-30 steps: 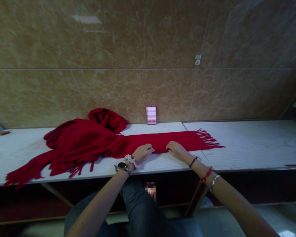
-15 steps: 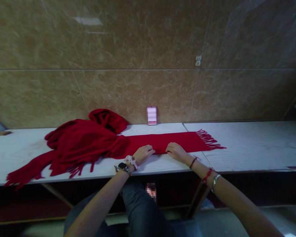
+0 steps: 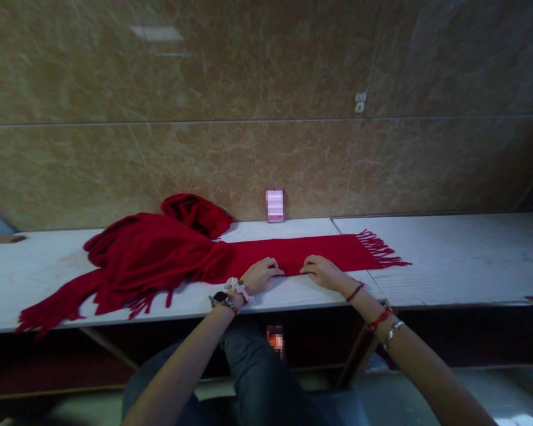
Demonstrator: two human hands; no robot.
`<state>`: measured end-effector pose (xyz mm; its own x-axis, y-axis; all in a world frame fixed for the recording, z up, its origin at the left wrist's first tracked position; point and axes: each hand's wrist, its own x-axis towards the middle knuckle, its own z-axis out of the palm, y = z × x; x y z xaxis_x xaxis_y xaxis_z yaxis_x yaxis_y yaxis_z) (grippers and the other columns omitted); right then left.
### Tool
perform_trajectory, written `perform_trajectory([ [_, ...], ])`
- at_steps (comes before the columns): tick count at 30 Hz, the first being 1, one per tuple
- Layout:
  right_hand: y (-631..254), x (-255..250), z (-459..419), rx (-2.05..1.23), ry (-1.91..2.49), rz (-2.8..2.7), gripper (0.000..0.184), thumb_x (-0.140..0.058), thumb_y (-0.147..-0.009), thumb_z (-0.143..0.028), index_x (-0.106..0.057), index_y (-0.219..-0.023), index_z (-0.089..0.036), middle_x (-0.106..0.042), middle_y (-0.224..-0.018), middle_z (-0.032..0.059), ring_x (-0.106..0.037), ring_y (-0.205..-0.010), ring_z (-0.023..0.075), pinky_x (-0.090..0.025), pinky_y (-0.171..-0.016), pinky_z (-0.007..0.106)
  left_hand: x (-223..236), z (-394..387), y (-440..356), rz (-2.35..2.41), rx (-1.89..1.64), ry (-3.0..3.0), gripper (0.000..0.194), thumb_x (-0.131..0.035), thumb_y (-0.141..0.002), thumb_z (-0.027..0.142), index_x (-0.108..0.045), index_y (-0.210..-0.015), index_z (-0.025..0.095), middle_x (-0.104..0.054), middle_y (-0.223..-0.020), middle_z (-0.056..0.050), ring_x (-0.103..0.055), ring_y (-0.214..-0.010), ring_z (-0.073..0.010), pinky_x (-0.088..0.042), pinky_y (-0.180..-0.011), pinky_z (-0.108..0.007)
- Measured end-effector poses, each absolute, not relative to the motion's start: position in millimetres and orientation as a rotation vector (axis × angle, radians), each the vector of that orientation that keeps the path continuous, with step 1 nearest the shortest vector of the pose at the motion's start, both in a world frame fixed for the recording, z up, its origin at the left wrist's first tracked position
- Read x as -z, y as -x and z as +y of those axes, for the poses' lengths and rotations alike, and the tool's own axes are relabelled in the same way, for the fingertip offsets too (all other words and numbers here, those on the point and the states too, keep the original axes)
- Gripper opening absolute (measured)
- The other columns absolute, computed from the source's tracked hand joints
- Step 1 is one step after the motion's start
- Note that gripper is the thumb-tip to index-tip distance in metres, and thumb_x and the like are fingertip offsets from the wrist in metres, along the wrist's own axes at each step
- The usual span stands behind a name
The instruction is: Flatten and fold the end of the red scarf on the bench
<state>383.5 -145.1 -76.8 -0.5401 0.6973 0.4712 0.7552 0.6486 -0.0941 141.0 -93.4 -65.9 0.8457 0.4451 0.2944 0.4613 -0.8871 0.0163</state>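
A red fringed scarf (image 3: 288, 249) lies on the white tabletop. Its right part is a flat, narrow strip ending in loose tassels, while the left part is heaped in loose folds with more fringe hanging toward the front. My left hand (image 3: 258, 276) rests at the strip's near edge, fingers curled and closed on the cloth. A little to its right, my right hand (image 3: 325, 273) pinches the same near edge between thumb and fingers. A short stretch of hem runs between the two hands. The undersides of my fingers are hidden.
A phone-like upright object (image 3: 275, 205), its face blurred, leans against the brown marbled wall (image 3: 249, 154) behind the scarf. The white table (image 3: 462, 260) has a seam right of centre and dark open shelving beneath. My legs (image 3: 262, 373) are below its front edge.
Both hands stay at the scarf's near edge, with the left fingers shifted slightly right along it. The scarf lies practically the same; the whole view has moved slightly.
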Motion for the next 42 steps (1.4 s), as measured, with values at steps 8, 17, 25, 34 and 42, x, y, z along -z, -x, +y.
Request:
perform_trajectory([
  [8,-391,77,-146,0.017,1.135,-2.281,0.02,-0.052,-0.083,-0.019,-0.071,-0.087,-0.018,-0.065,-0.095,0.0084,-0.058,-0.091,0.0177,-0.049,-0.084,0.034,60,-99,-137,-0.991,0.262,3.171,0.037,-0.045,-0.081,0.015,-0.06,-0.114,0.023,-0.04,-0.14,-0.008,-0.028,-0.132,-0.0267,-0.021,-0.108,-0.05],
  [17,-360,58,-130,-0.187,1.313,-2.492,0.039,-0.035,-0.091,-0.025,-0.056,-0.123,-0.016,-0.049,-0.135,0.0095,-0.037,-0.129,0.0203,-0.029,-0.108,0.041,54,-108,-137,-1.234,-0.018,3.046,0.04,-0.043,-0.087,0.028,-0.048,-0.126,0.031,-0.021,-0.149,-0.007,-0.012,-0.136,-0.0347,-0.013,-0.107,-0.056],
  [25,-398,66,-137,-0.327,1.652,-2.558,0.052,-0.02,-0.093,-0.039,-0.024,-0.143,-0.024,-0.021,-0.15,0.0042,-0.014,-0.138,0.0229,-0.011,-0.109,0.055,57,-107,-129,-1.16,-0.063,3.049,0.045,-0.04,-0.089,0.032,-0.037,-0.134,0.039,-0.015,-0.151,-0.005,-0.01,-0.137,-0.0345,-0.014,-0.107,-0.055],
  [34,-347,52,-105,-0.512,1.307,-2.795,0.049,-0.021,-0.093,-0.039,-0.026,-0.141,-0.03,-0.023,-0.15,-0.0011,-0.009,-0.139,0.0208,-0.003,-0.109,0.055,59,-110,-129,-1.194,0.034,3.052,0.043,-0.046,-0.086,0.031,-0.046,-0.129,0.033,0.003,-0.152,-0.006,0.001,-0.136,-0.0386,-0.015,-0.108,-0.053],
  [42,-370,55,-59,-0.353,1.754,-2.559,0.054,-0.015,-0.092,-0.041,-0.021,-0.144,-0.025,-0.013,-0.152,0.0033,-0.008,-0.139,0.0259,-0.003,-0.107,0.061,53,-115,-128,-1.208,-0.044,3.065,0.041,-0.041,-0.09,0.039,-0.045,-0.13,0.034,-0.011,-0.152,-0.007,-0.008,-0.137,-0.0364,-0.015,-0.108,-0.053],
])
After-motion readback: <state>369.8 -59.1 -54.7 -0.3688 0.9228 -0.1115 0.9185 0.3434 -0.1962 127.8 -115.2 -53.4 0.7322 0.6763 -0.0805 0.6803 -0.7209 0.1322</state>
